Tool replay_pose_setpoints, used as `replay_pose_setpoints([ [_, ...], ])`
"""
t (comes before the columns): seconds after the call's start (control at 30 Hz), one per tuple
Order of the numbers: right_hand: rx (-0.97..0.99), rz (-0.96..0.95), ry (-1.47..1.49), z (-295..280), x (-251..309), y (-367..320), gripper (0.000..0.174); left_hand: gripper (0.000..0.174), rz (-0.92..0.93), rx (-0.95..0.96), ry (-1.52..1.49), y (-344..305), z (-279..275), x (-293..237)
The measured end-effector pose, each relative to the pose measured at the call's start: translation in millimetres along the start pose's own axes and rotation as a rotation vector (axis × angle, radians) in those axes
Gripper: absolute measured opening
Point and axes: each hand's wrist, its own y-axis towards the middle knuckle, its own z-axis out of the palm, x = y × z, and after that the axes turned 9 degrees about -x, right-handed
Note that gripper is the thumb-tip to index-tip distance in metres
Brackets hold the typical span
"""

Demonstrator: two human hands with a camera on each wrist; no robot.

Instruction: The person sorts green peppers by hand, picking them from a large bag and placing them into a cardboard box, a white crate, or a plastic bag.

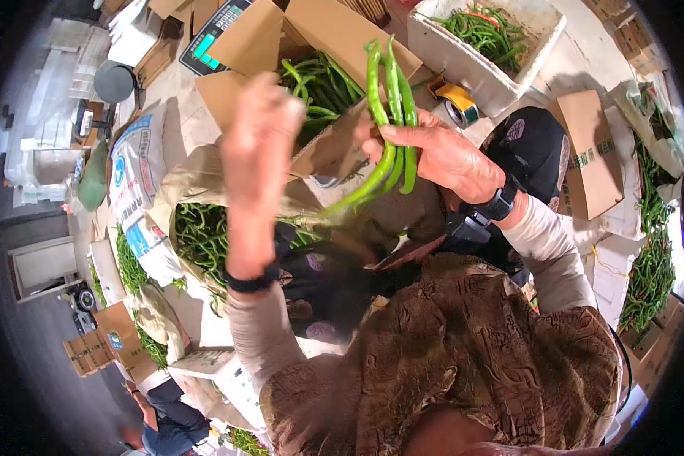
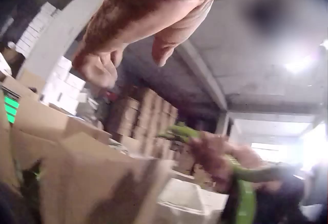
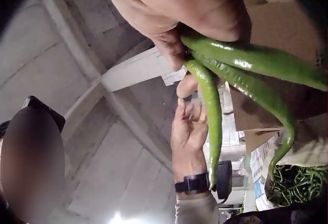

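Three long green peppers (image 1: 394,114) (image 3: 261,88) are gripped between the thumb and fingers of my right hand (image 1: 456,156) (image 2: 220,155) (image 3: 189,3), beside the open cardboard box (image 1: 334,30). More green peppers (image 1: 323,91) lie inside that box. Blurred by motion, my left hand (image 1: 258,144) (image 2: 148,14) (image 3: 189,131) is raised over the box's left side. Its fingers are loosely bent with the thumb apart, and nothing shows in them. The two hands do not touch.
A white foam box (image 1: 536,72) with peppers stands beyond the right hand, a tape dispenser (image 1: 456,99) near its corner. At left are a scale (image 1: 205,49) and an open sack (image 1: 163,201) of peppers. A cardboard box (image 1: 596,159) stands at right.
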Motion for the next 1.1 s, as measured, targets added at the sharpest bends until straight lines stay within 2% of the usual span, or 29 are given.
replay_pose_setpoints([
  [0.03, -0.038, -0.042, 0.026, 2, -2, 1, 0.029, 0.053, -0.085, 0.071, -0.03, -18, 16, -6],
  [0.07, -0.048, -0.135, 0.002, -2, -8, 6, 0.027, 0.052, -0.049, 0.13, -0.019, -35, 29, -2],
  [0.1, -0.044, -0.131, 0.006, 1, -10, 7, 0.027, 0.053, 0.094, 0.124, 0.111, -50, 40, 7],
  [0.13, -0.127, -0.181, -0.019, 4, -12, 6, 0.026, 0.058, 0.158, 0.172, 0.156, -59, 50, 0],
  [0.17, -0.213, -0.232, -0.046, 9, -14, 3, 0.025, 0.056, 0.328, 0.088, 0.261, -67, 63, 13],
  [0.23, -0.332, -0.181, -0.151, 35, -9, -12, 0.04, 0.053, 0.413, -0.035, 0.354, -72, 85, 27],
  [0.27, -0.303, -0.147, -0.146, 35, -8, -11, 0.044, 0.053, 0.416, -0.035, 0.356, -72, 91, 32],
  [0.33, -0.278, -0.12, -0.138, 36, -6, -12, 0.049, 0.055, 0.404, -0.151, 0.176, -71, 98, 39],
  [0.37, -0.22, -0.153, -0.278, 40, -4, -15, 0.049, 0.055, 0.408, -0.15, 0.175, -68, 95, 32],
  [0.4, -0.158, -0.183, -0.418, 42, -4, -17, 0.049, 0.048, 0.142, -0.095, -0.035, -63, 86, 18],
  [0.43, -0.154, -0.181, -0.415, 41, -7, -19, 0.049, 0.041, -0.126, -0.038, -0.24, -59, 77, 8],
  [0.5, -0.045, -0.573, -0.483, 44, -8, -20, 0.046, 0.032, -0.202, -0.101, -0.31, -44, 63, 2],
  [0.53, -0.049, -0.536, -0.617, 48, 12, -28, 0.037, 0.031, -0.232, -0.078, -0.513, -39, 56, 4],
  [0.57, -0.066, -0.583, -0.671, 53, 27, -36, 0.028, 0.034, -0.324, 0.021, -0.74, -33, 42, 8],
  [0.6, -0.107, -0.656, -0.633, 45, 33, -35, 0.024, 0.034, -0.356, 0.03, -0.782, -26, 33, 12],
  [0.63, -0.126, -0.619, -0.507, 42, 40, -38, 0.023, 0.035, -0.388, 0.041, -0.825, -19, 26, 14],
  [0.7, -0.24, -0.643, -0.537, 34, 50, -40, 0.024, 0.036, -0.407, 0.037, -0.829, -11, 14, 17],
  [0.77, -0.23, -0.556, -0.425, 21, 49, -36, 0.025, 0.037, -0.431, 0.036, -0.837, -4, 6, 21],
  [0.8, -0.226, -0.554, -0.424, 15, 46, -35, 0.025, 0.038, -0.427, 0.05, -0.862, 1, 3, 25],
  [0.87, -0.248, -0.381, -0.449, 6, 34, -31, 0.024, 0.039, -0.438, 0.039, -0.881, 5, 2, 28],
  [0.97, -0.309, -0.278, -0.497, 3, 21, -28, 0.025, 0.038, -0.43, 0.019, -0.857, 10, 0, 33],
  [1.1, -0.321, -0.248, -0.482, -8, 15, -22, 0.024, 0.034, -0.406, 0.015, -0.841, 22, -4, 35],
])
